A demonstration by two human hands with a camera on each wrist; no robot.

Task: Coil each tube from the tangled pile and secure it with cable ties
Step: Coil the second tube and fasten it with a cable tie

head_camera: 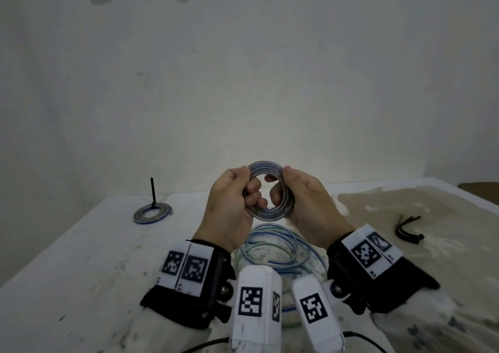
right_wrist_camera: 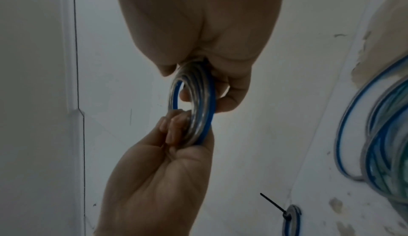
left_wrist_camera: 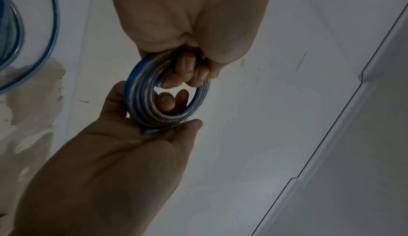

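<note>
Both hands hold one small coil of clear tube with a blue stripe (head_camera: 270, 213) upright above the table. My left hand (head_camera: 247, 181) grips its left side, thumb on the outer rim and fingers curled through the hole. My right hand (head_camera: 280, 182) grips the right side the same way. In the left wrist view the coil (left_wrist_camera: 141, 103) shows several tight turns. The right wrist view shows the coil (right_wrist_camera: 200, 117) edge-on. No tie is visible on it. Under my hands the tangled pile (head_camera: 280, 250) of blue and green striped tubes lies on the table.
A finished coil (head_camera: 152, 213) with an upright black cable tie lies at the far left of the white table (head_camera: 81, 258). A bundle of black cable ties (head_camera: 407, 228) lies at the right on the stained patch. A wall stands close behind.
</note>
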